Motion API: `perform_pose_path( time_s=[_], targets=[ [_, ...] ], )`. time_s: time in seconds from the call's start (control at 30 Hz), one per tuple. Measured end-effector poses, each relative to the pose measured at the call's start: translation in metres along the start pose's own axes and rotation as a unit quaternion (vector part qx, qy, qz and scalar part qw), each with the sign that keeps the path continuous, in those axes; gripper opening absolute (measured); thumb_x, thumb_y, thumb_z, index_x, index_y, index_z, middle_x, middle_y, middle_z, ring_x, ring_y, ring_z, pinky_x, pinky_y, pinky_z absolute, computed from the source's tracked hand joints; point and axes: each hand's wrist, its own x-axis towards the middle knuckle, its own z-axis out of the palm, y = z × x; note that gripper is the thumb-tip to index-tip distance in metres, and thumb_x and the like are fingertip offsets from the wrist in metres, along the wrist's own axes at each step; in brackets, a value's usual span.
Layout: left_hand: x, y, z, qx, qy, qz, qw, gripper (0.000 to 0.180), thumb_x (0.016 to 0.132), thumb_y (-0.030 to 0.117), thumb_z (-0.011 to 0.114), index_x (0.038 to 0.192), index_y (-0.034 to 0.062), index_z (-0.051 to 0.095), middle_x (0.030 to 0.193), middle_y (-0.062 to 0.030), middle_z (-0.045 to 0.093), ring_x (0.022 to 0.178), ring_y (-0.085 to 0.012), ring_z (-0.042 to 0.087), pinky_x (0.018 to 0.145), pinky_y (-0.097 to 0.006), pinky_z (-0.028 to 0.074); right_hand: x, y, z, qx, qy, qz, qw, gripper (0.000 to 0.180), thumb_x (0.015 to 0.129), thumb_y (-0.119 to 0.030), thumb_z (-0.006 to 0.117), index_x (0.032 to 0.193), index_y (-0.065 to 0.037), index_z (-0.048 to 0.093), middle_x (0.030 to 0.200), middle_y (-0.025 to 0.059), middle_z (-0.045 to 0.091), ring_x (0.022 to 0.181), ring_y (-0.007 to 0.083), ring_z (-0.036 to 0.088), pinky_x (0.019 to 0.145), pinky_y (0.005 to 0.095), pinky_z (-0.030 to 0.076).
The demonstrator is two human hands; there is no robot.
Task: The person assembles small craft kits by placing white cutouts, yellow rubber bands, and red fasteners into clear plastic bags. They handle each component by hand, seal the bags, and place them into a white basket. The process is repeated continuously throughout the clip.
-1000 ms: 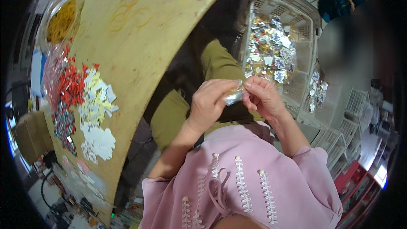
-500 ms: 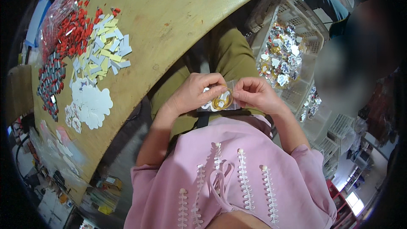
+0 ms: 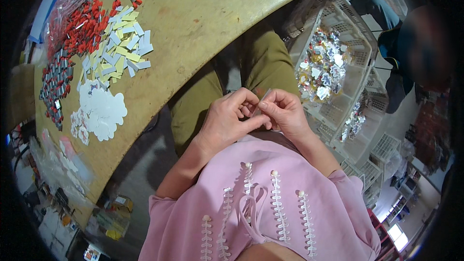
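Observation:
My left hand point(image 3: 229, 118) and my right hand point(image 3: 285, 113) meet over my lap, fingertips pinched together on a small clear plastic packet point(image 3: 261, 108). The packet is mostly hidden by the fingers. Both hands sit above my olive trousers point(image 3: 263, 63) and pink top point(image 3: 261, 198), just off the edge of the wooden table point(image 3: 203, 14). To the right stands a white plastic basket point(image 3: 357, 75) holding several shiny packed pieces point(image 3: 321, 67).
On the table lie white flower-shaped cards point(image 3: 104, 111), yellow and grey card strips point(image 3: 121, 50), and red-tipped small parts point(image 3: 79, 21). More white baskets point(image 3: 362, 130) stand lower right. A person in dark clothes point(image 3: 411, 53) is at the right edge.
The view has swung, so the table now fills the upper left. My hands have closed tighter together, and the gold piece seen in the packet half a second ago is now hidden.

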Motion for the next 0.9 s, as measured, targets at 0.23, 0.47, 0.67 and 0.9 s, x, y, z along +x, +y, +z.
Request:
perform_pose_path(
  time_s=[0.23, 0.47, 0.67, 0.9],
  targets=[
    [-0.001, -0.009, 0.002, 0.015, 0.054, 0.014, 0.998, 0.006, 0.087, 0.005, 0.069, 0.091, 0.0017, 0.067, 0.079, -0.0098, 0.069, 0.069, -0.0164, 0.071, 0.059, -0.028, 0.055, 0.002, 0.007, 0.008, -0.045, 0.025, -0.062, 0.997, 0.018, 0.099, -0.015, 0.062, 0.086, -0.004, 0.060, 0.080, 0.0021, 0.065, 0.069, 0.0068, 0.062, 0.063, 0.0210, 0.052],
    [0.005, -0.018, 0.016, 0.071, 0.180, 0.034, 0.980, 0.003, 0.088, 0.003, 0.065, 0.089, 0.0042, 0.062, 0.075, -0.0118, 0.066, 0.064, -0.0226, 0.069, 0.056, -0.033, 0.054, -0.001, 0.016, 0.010, -0.051, 0.034, -0.097, 0.993, 0.017, 0.097, -0.007, 0.060, 0.081, -0.004, 0.054, 0.081, 0.0026, 0.064, 0.076, 0.0072, 0.063, 0.068, 0.0231, 0.053],
    [0.001, -0.011, 0.006, 0.248, 0.121, 0.209, 0.938, 0.019, 0.081, 0.000, 0.063, 0.099, 0.0072, 0.064, 0.086, -0.0090, 0.062, 0.071, -0.0297, 0.066, 0.061, -0.041, 0.054, 0.003, 0.010, 0.014, 0.054, 0.049, -0.059, 0.996, 0.019, 0.098, -0.012, 0.059, 0.080, -0.007, 0.057, 0.075, 0.0022, 0.062, 0.067, 0.0093, 0.059, 0.064, 0.0246, 0.049],
    [-0.003, -0.018, 0.009, 0.242, 0.136, 0.205, 0.939, 0.021, 0.080, -0.002, 0.068, 0.100, 0.0048, 0.067, 0.091, -0.0121, 0.068, 0.080, -0.0306, 0.069, 0.069, -0.038, 0.057, 0.002, 0.015, 0.004, -0.003, 0.000, -0.056, 0.998, 0.018, 0.099, -0.016, 0.058, 0.088, -0.003, 0.062, 0.079, 0.0039, 0.065, 0.068, 0.0111, 0.062, 0.062, 0.0261, 0.051]
  ],
)
